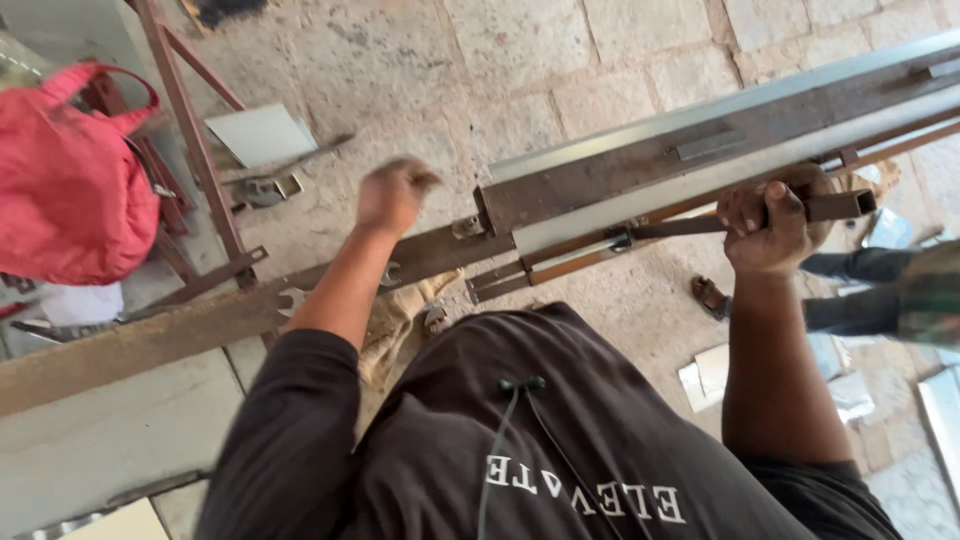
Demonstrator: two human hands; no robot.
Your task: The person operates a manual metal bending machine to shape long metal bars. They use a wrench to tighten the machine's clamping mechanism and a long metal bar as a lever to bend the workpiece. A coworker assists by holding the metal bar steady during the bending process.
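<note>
My right hand is closed around the end of a rusty square tube handle that runs along under a long metal folding machine. My left hand is a blurred fist held just above the machine's rusty flat bar, near its left end plate. Nothing shows in that fist. Two open-ended spanners lie on the bar beside my left forearm. My black shirt fills the lower middle of the view.
A red bag hangs on a rusty steel frame at the left. A grey sheet offcut and a tool lie on the stone floor. Another person's sandalled foot and leg are at the right, near metal sheets.
</note>
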